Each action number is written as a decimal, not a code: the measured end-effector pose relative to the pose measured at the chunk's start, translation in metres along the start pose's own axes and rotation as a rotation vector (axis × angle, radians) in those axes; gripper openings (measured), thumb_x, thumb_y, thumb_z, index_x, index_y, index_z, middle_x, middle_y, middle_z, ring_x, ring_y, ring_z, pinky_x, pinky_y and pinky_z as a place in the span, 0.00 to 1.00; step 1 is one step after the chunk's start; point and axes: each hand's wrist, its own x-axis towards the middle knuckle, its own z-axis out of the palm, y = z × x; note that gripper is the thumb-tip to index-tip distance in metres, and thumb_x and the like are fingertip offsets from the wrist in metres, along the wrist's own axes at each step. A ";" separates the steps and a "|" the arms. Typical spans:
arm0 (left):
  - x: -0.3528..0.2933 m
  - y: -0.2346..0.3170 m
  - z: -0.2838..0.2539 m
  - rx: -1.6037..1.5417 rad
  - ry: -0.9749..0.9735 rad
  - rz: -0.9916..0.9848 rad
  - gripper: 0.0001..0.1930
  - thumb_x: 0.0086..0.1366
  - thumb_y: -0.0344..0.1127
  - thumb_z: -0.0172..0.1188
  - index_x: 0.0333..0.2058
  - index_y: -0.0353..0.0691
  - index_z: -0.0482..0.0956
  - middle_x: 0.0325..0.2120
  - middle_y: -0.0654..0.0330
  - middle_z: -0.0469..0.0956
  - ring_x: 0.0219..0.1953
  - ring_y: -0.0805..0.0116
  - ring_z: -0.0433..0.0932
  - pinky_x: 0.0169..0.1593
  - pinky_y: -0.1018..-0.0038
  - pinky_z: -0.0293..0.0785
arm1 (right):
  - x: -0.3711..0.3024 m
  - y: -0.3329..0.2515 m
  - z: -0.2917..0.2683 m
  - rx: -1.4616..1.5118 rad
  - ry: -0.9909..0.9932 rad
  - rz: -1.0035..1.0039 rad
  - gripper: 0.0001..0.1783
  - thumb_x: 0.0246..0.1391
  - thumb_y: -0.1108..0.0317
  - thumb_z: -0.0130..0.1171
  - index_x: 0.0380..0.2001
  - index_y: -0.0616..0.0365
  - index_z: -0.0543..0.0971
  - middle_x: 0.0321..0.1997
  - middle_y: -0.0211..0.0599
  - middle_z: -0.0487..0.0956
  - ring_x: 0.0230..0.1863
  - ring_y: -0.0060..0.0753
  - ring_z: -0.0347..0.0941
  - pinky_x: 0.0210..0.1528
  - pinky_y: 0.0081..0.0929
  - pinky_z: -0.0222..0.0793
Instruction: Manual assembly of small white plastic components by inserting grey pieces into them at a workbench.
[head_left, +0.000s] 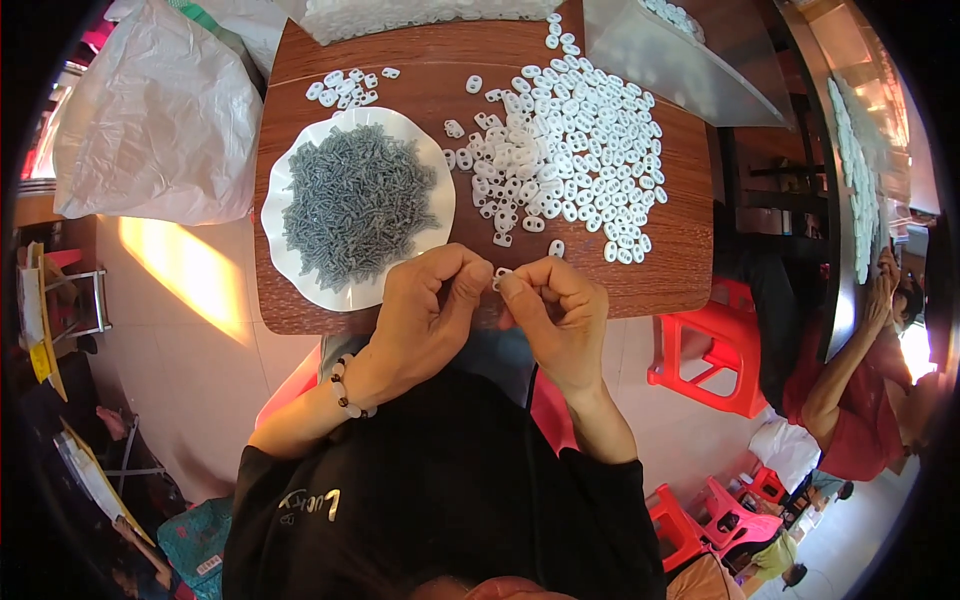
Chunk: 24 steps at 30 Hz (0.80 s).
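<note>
My right hand (558, 312) pinches a small white two-holed plastic piece (502, 274) between thumb and fingertips, over the table's near edge. My left hand (436, 305), with a beaded bracelet (341, 385) on its wrist, is closed in a pinch right beside that piece. Whatever its fingertips hold is hidden or too small to make out. Just beyond my left hand, a white wavy-rimmed plate (275, 225) carries a heap of tiny grey rod-like parts (355, 200). A broad spread of the same white pieces (590, 150) covers the table's right side.
A few more white pieces (345, 90) lie behind the plate on the brown wooden table (420, 75). Behind stand a white sack (160, 120) and a translucent bin (680, 65). To the right are a red stool (710, 355) and a person in a red top (850, 410) at another table.
</note>
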 end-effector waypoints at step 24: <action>0.006 0.005 -0.008 0.070 -0.090 -0.033 0.13 0.69 0.34 0.51 0.26 0.33 0.71 0.19 0.62 0.70 0.21 0.75 0.65 0.26 0.78 0.62 | 0.003 0.004 0.000 -0.003 -0.020 -0.016 0.06 0.59 0.73 0.55 0.27 0.62 0.75 0.19 0.26 0.75 0.21 0.10 0.68 0.24 0.10 0.61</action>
